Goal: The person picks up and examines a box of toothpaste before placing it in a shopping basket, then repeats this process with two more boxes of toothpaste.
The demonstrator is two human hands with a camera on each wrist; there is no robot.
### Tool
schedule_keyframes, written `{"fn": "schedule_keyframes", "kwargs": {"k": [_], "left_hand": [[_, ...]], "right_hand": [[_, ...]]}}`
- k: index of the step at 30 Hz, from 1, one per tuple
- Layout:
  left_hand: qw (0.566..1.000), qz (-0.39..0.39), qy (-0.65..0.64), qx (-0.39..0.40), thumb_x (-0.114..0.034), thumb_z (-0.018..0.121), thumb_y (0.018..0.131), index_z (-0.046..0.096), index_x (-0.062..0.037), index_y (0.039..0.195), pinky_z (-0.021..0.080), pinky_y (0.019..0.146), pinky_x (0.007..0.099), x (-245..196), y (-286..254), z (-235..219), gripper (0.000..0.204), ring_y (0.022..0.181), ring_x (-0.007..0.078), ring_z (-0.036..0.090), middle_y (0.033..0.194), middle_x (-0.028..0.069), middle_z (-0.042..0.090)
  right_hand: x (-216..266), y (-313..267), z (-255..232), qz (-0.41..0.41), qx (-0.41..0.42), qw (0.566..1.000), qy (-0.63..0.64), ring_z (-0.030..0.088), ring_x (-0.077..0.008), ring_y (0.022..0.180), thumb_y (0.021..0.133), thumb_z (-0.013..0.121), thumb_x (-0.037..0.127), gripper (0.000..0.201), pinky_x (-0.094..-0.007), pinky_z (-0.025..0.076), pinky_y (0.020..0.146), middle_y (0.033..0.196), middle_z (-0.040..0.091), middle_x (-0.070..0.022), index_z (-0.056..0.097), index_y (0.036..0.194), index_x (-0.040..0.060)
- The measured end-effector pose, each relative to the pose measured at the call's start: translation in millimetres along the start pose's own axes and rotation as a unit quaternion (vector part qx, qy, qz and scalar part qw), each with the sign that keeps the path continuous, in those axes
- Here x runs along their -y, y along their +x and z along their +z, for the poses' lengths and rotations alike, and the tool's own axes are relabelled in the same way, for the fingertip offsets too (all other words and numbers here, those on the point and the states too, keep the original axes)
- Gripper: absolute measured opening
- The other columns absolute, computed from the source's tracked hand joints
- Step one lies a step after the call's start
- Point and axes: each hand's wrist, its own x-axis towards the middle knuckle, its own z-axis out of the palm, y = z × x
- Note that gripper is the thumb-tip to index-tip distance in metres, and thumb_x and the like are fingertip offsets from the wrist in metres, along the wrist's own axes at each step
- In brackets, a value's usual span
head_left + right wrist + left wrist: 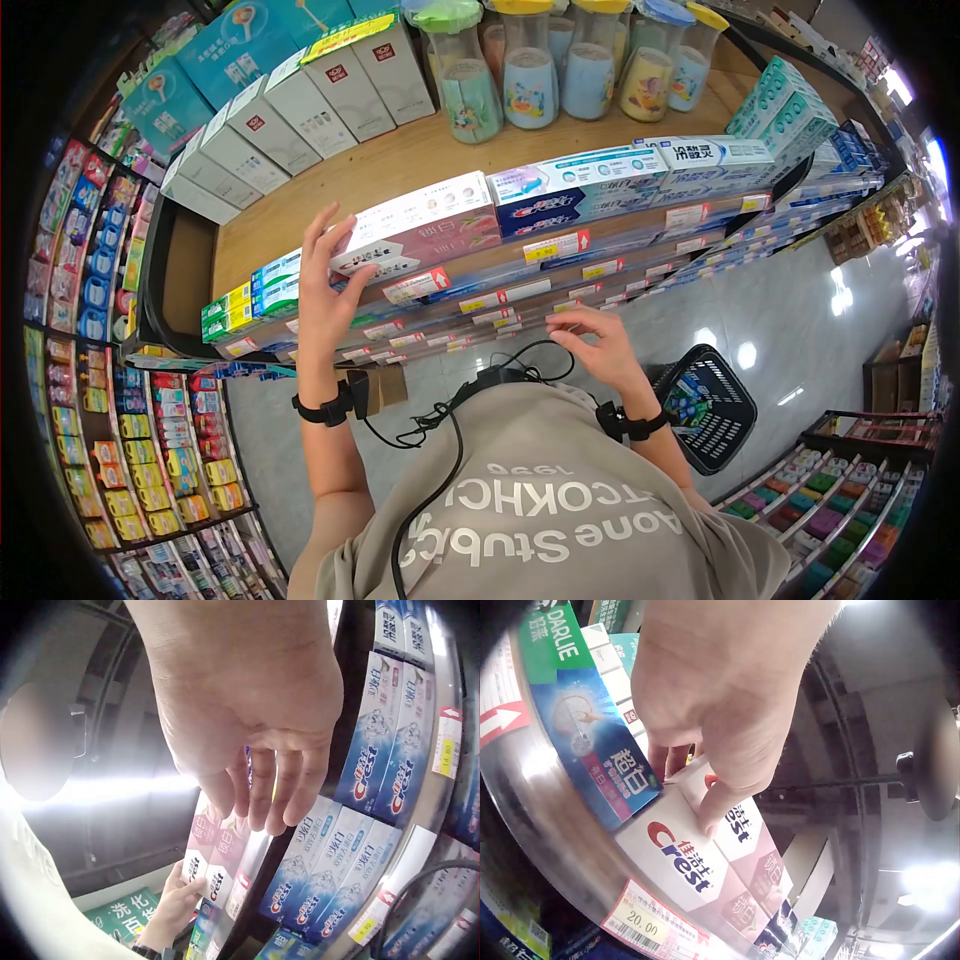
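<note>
My left hand grips the left end of a pink and white Crest toothpaste box on the shelf's front edge. In the left wrist view its thumb presses the printed face while the other fingers reach round the end. A matching Crest box lies right against it, above a price tag reading 20.00. A blue and green Darlie box sits beside them. My right hand hangs in front of the lower shelves, fingers loosely curled and holding nothing. Blue Crest boxes are close to it in the right wrist view.
Tall white boxes and lidded cups stand along the back of the wooden top shelf. On the floor to the right is a black shopping basket. A cable runs down the shirt. Stocked racks flank the aisle.
</note>
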Motion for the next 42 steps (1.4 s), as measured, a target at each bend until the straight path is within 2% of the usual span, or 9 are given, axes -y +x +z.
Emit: {"fn": "schedule_keyframes", "kwargs": {"k": [20,25,28,31,32,35,36,39,42], "left_hand": [[0.999,0.018,-0.037,0.029,-0.001,0.080,0.080,0.053,-0.0072,0.143,0.046,0.112,0.0425,10,-1,-12,0.068,0.142,0.0330,0.046,0.160,0.0161,0.038],[0.979,0.150,0.110,-0.089,-0.011,0.081,0.082,0.043,-0.0111,0.149,0.038,0.116,0.0532,-6,-32,-22,0.077,0.149,0.0410,0.034,0.161,0.0228,0.032],[0.967,0.218,0.035,-0.125,-0.009,0.075,0.084,0.046,-0.0104,0.145,0.035,0.116,0.0571,-11,-61,-18,0.067,0.146,0.0469,0.036,0.158,0.0281,0.033],[0.969,0.202,-0.068,-0.126,-0.006,0.069,0.085,0.046,-0.0098,0.143,0.037,0.114,0.0585,-3,-88,16,0.062,0.142,0.0491,0.040,0.154,0.0296,0.036],[0.963,0.181,-0.139,-0.141,-0.003,0.067,0.085,0.053,-0.0058,0.134,0.041,0.111,0.0535,-11,-88,37,0.050,0.134,0.0435,0.050,0.146,0.0274,0.048],[0.977,0.138,-0.155,0.054,0.001,0.065,0.085,0.062,-0.0017,0.120,0.045,0.107,0.0471,-16,-96,76,0.034,0.123,0.0375,0.060,0.134,0.0241,0.061],[0.972,0.120,-0.180,0.091,0.001,0.068,0.085,0.068,-0.0001,0.106,0.049,0.099,0.0425,-33,-93,91,0.021,0.109,0.0334,0.067,0.116,0.0183,0.071],[0.920,0.228,-0.128,0.292,-0.004,0.074,0.084,0.070,-0.0021,0.105,0.049,0.093,0.0434,-54,-82,124,0.021,0.103,0.0330,0.067,0.108,0.0129,0.073],[0.897,0.236,-0.098,0.360,-0.009,0.075,0.085,0.071,-0.0039,0.106,0.049,0.093,0.0434,-90,-76,141,0.023,0.100,0.0327,0.067,0.106,0.0112,0.073]], "right_hand": [[30,-22,42,0.044,-0.037,0.997,-0.053,0.071,-0.0181,0.091,0.092,0.074,0.007,0.020,-0.0293,0.057,0.077,0.100,0.075,-0.0095,0.074,0.111,0.0011],[38,-54,30,0.121,-0.071,0.988,-0.066,0.070,-0.0156,0.091,0.093,0.074,0.009,0.022,-0.0282,0.055,0.080,0.102,0.075,-0.0076,0.074,0.114,0.0019],[22,-91,11,0.212,-0.129,0.969,-0.003,0.069,-0.0139,0.091,0.095,0.073,0.011,0.022,-0.0276,0.054,0.081,0.102,0.075,-0.0066,0.073,0.116,0.0013],[-7,-140,-11,0.291,-0.183,0.939,0.000,0.069,-0.0140,0.091,0.099,0.069,0.016,0.025,-0.0285,0.055,0.079,0.102,0.075,-0.0068,0.071,0.118,-0.0008],[-18,-159,-22,0.307,-0.191,0.932,-0.013,0.070,-0.0151,0.091,0.100,0.068,0.016,0.025,-0.0294,0.056,0.079,0.101,0.074,-0.0069,0.071,0.118,-0.0009],[-55,-244,-42,0.388,-0.260,0.884,-0.014,0.070,-0.0162,0.090,0.101,0.066,0.020,0.028,-0.0311,0.057,0.078,0.101,0.074,-0.0074,0.069,0.120,0.0000],[-70,-269,-47,0.410,-0.285,0.866,-0.004,0.070,-0.0163,0.090,0.101,0.066,0.022,0.029,-0.0314,0.057,0.077,0.101,0.074,-0.0076,0.069,0.120,0.0005],[-111,-364,-50,0.539,-0.363,0.760,0.017,0.071,-0.0172,0.087,0.100,0.065,0.023,0.029,-0.0325,0.058,0.074,0.102,0.074,-0.0082,0.069,0.119,0.0021],[-169,-486,-41,0.600,-0.430,0.667,0.104,0.072,-0.0191,0.080,0.098,0.065,0.023,0.027,-0.0344,0.059,0.068,0.099,0.075,-0.0108,0.069,0.117,0.0034]]}}
